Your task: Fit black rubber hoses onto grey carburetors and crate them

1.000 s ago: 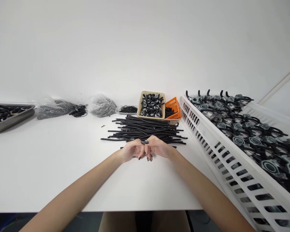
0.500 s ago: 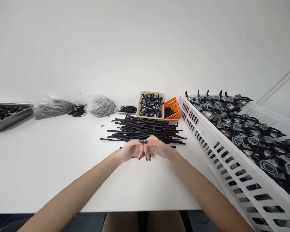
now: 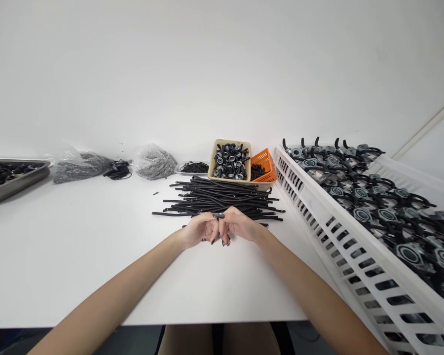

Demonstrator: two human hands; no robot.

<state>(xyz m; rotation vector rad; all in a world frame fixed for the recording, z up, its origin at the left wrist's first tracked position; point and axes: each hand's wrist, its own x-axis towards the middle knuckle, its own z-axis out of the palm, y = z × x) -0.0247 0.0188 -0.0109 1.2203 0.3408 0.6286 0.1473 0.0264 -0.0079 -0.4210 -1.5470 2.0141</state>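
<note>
My left hand (image 3: 202, 230) and my right hand (image 3: 240, 224) meet above the white table, knuckles turned away from me. Their fingers are curled and laced together, and the thumb tips touch at the top, showing dark-painted nails. Neither palm shows any object; both hands are closed on each other. Just beyond them lies a loose pile of black tubes (image 3: 222, 195), cut to similar lengths, and the fingers hide part of its near edge.
At the back stand a cream basket (image 3: 210, 167) of black-and-metal fittings, an orange basket (image 3: 271, 165) of small black parts and a white tray (image 3: 192, 173) of black rings. Plastic bags (image 3: 155, 162) sit left, beside a metal tray (image 3: 18, 185). A white crate (image 3: 340, 231) of metal assemblies borders the right.
</note>
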